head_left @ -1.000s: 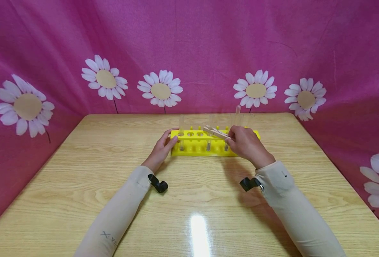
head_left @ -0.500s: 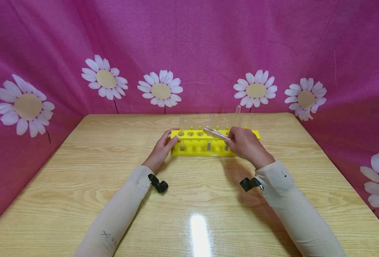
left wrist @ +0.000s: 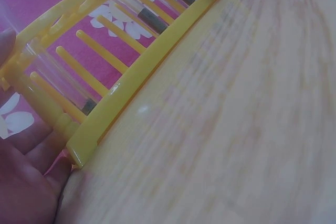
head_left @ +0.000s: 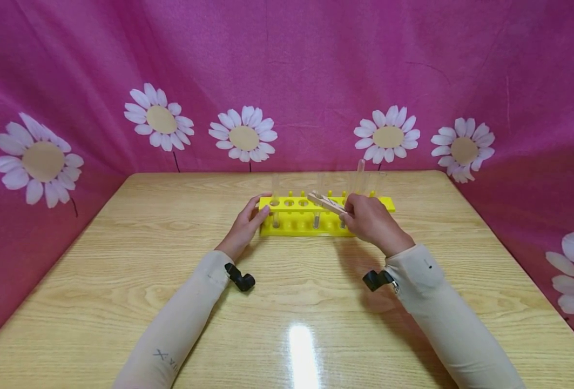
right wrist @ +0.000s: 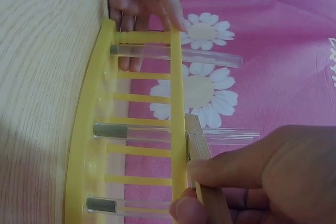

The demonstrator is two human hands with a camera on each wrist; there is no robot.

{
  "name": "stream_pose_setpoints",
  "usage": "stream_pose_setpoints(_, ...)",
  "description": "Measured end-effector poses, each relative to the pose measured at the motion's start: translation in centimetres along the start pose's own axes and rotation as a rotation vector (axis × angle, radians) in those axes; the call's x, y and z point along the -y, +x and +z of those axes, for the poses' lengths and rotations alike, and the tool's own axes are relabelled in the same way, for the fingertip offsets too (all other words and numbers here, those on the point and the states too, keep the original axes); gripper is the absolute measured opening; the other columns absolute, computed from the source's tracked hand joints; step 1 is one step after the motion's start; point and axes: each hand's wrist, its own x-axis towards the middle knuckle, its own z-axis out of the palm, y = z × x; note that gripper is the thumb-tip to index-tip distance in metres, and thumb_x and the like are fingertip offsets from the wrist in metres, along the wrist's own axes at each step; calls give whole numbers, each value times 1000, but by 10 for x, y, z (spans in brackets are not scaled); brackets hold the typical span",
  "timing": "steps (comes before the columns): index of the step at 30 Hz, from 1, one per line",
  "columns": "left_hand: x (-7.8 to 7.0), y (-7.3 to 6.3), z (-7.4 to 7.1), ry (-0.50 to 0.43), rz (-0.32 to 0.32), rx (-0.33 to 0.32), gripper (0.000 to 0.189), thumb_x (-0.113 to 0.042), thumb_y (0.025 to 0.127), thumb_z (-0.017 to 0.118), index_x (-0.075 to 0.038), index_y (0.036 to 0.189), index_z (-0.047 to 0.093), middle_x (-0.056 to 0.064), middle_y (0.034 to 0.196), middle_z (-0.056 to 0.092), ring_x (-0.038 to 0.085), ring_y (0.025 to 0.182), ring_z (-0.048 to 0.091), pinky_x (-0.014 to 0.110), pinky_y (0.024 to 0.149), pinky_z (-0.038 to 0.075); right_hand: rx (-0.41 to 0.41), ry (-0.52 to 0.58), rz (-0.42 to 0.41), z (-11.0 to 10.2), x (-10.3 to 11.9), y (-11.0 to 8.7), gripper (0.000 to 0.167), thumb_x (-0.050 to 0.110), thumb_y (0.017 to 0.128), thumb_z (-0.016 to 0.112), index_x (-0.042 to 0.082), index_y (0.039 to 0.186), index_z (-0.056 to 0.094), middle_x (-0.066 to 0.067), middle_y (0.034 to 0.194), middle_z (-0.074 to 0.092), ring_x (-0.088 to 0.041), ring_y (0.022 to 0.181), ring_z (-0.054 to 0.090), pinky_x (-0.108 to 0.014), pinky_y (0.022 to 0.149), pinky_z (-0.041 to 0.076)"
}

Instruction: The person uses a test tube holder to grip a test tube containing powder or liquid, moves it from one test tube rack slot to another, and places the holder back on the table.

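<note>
My left hand [head_left: 243, 224] grips the left end of a yellow test tube rack [head_left: 291, 233], thumb at the front and fingers behind. My right hand [head_left: 376, 221] pinches a wooden test tube clamp [head_left: 326, 202] between thumb and fingers. The clamp slants up to the left, its front end at the middle test tube [right wrist: 113, 131], just above the rack's top bar. Dark grey matter fills the bottom of that clear tube. Another clear tube [head_left: 275, 219] stands upright in the leftmost hole, beside my left hand. The right part of the rack is partly hidden behind my right hand.
An upside-down tube [head_left: 361, 168] rises at the rack's back right, near more clear tubes. Yellow pegs [head_left: 330, 193] line the rear. The wooden table [head_left: 170, 227] ends at a pink flowered cloth [head_left: 306, 81] behind and at both sides.
My right hand has sunk very slightly, so the clamp's rear end sits a little lower. The left hand and the rack stay where they were.
</note>
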Motion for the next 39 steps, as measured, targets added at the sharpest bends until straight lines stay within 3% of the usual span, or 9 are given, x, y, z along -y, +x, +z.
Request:
stream_pose_setpoints(15, 1, 0, 0, -7, 10, -1, 56, -47, 98, 50, -24, 147, 37, 7, 131, 55, 21, 122, 48, 42, 111, 28, 4, -15, -1, 2, 2, 1, 17, 15, 94, 64, 1, 100, 57, -12, 84, 58, -26, 72, 51, -30, 60, 44)
stream_pose_setpoints(22, 0, -1, 1, -7, -23, -6, 56, -49, 97, 50, -27, 146, 38, 0, 138, 49, 20, 124, 46, 43, 112, 25, 59, -12, 31, 2, 0, 2, 22, 19, 95, 60, 0, 106, 57, -12, 83, 57, -25, 71, 51, -28, 56, 43)
stream_pose_setpoints(28, -2, 0, 0, -4, -11, 0, 54, -47, 98, 49, -26, 147, 37, 6, 131, 54, 21, 122, 48, 41, 112, 28, 103, -24, 49, 1, -3, 5, 32, 28, 97, 58, 0, 111, 63, -10, 79, 56, -23, 66, 50, -27, 53, 42)
stream_pose_setpoints(39, -2, 0, 1, -7, -23, -6, 46, -49, 97, 51, -37, 140, 43, 1, 135, 51, 19, 124, 46, 42, 112, 26, 67, -36, 4, 2, -5, 6, 33, 31, 97, 59, 2, 112, 65, -8, 81, 61, -23, 67, 51, -28, 53, 42)
